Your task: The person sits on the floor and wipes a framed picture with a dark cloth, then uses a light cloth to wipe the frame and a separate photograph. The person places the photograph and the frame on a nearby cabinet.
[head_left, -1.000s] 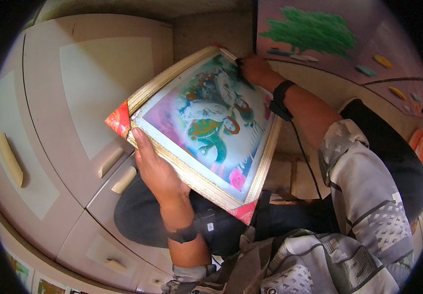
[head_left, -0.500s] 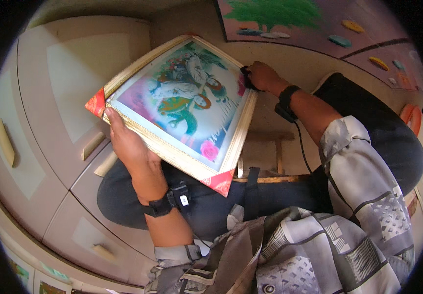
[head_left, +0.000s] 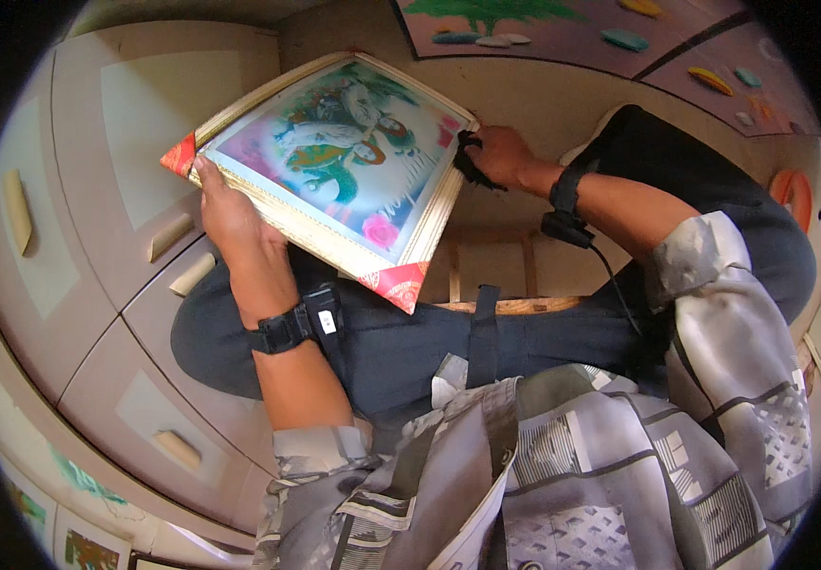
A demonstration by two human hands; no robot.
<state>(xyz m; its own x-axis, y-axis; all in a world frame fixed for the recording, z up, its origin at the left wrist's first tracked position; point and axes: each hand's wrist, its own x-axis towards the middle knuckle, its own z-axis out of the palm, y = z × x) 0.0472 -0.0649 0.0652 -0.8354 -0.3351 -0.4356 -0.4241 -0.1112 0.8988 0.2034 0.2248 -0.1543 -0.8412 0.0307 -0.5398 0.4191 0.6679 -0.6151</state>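
Observation:
A picture frame [head_left: 277,211] with a cream-gold moulding is held tilted over my lap. Red paper guards cover its two nearer corners. Under the glass is a printed picture [head_left: 334,152] of figures with a pink rose. My left hand [head_left: 235,218] grips the frame's left edge, thumb on the front and the other fingers hidden underneath. My right hand [head_left: 505,157] is closed on a black cloth [head_left: 473,163], which touches the frame's right edge near the far right corner.
Pale cabinet doors [head_left: 159,123] with cream handles stand at the left. Behind the frame, a painted panel [head_left: 563,33] leans at the wall. Wooden bars [head_left: 491,266] show beyond my lap. A black cable hangs from my right wristband [head_left: 567,204]. An orange object [head_left: 792,198] lies far right.
In the view, the frame and my left hand have shifted slightly up and left. The right hand with the cloth is a little lower along the frame's right edge.

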